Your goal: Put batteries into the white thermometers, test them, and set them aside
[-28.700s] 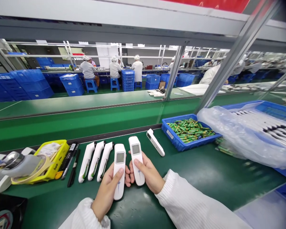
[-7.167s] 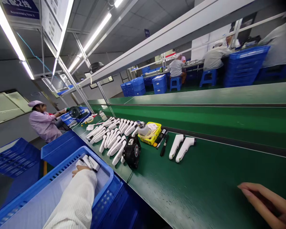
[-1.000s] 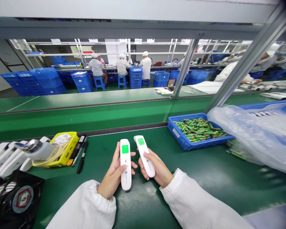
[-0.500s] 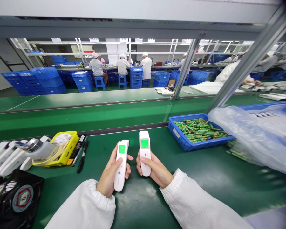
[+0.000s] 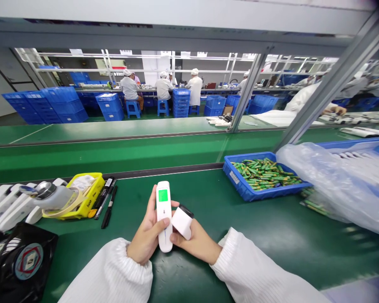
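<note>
A white handheld thermometer point(image 5: 164, 216) with a lit green screen stands nearly upright in my left hand point(image 5: 147, 235), thumb on its front. Close beside it, my right hand point(image 5: 197, 242) is closed on a second white thermometer point(image 5: 182, 221). That one is turned so its dark-tipped head faces up and right, and its screen is out of sight. The fingers of my right hand are partly hidden behind the two devices, which are very near or touching.
A blue tray of green batteries point(image 5: 265, 174) and a clear plastic bag point(image 5: 337, 181) lie at right. At left are a yellow basket point(image 5: 96, 195), pens point(image 5: 109, 206), a metal-topped bottle point(image 5: 55, 198), white devices point(image 5: 11, 206) and a black bag point(image 5: 22, 261). Co-workers sit beyond.
My right hand has moved left and down against my left hand and turned its thermometer, so the green screen no longer shows. The left thermometer has straightened slightly.
</note>
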Demonstrator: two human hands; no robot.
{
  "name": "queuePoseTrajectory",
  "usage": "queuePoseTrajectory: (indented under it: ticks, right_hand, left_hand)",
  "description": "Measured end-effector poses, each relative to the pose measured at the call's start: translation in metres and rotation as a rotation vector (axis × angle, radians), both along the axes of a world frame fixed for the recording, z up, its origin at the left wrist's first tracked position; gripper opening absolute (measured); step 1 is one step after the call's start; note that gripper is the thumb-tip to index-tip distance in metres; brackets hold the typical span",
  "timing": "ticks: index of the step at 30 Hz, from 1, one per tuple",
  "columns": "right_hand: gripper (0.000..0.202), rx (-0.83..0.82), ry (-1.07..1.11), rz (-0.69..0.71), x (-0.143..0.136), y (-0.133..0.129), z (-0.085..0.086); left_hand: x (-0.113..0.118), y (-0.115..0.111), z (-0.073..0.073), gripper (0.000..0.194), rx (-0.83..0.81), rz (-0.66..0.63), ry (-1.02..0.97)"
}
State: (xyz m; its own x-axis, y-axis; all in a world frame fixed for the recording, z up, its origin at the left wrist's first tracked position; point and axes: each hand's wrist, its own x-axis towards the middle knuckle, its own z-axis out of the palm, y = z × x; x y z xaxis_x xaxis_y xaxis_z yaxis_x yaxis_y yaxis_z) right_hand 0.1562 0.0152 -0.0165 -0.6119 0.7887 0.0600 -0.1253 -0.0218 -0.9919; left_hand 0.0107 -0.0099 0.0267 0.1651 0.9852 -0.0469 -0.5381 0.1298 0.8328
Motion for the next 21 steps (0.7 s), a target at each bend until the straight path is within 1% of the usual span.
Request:
queuePoseTrajectory:
  ticks: [5,8,11,14,17,21]
  right_hand:
    - [0.04,-0.005,-0.028,0.001,-0.005,-0.006,-0.009]
    - [0.039,-0.023,-0.033,-0.003,-0.004,-0.007,-0.011]
    - [0.037,-0.057,-0.03,-0.039,-0.003,-0.009,-0.012]
    - [0.039,-0.092,0.001,-0.075,-0.005,-0.011,-0.009]
    - [0.041,-0.087,0.067,-0.058,-0.007,-0.012,-0.003]
    - [0.055,-0.068,0.149,-0.057,-0.009,-0.013,0.002]
  left_hand:
    - [0.004,-0.002,-0.003,0.092,-0.013,0.021,-0.039]
    - [0.006,-0.004,-0.003,0.091,-0.032,0.026,-0.068]
    - [0.008,-0.005,-0.002,0.09,-0.048,0.039,-0.08]
    - [0.008,-0.006,-0.002,0.088,-0.057,0.036,-0.06]
    - [0.006,-0.004,-0.004,0.088,-0.062,0.009,-0.051]
    - [0.005,-0.003,-0.006,0.092,-0.015,-0.037,-0.045]
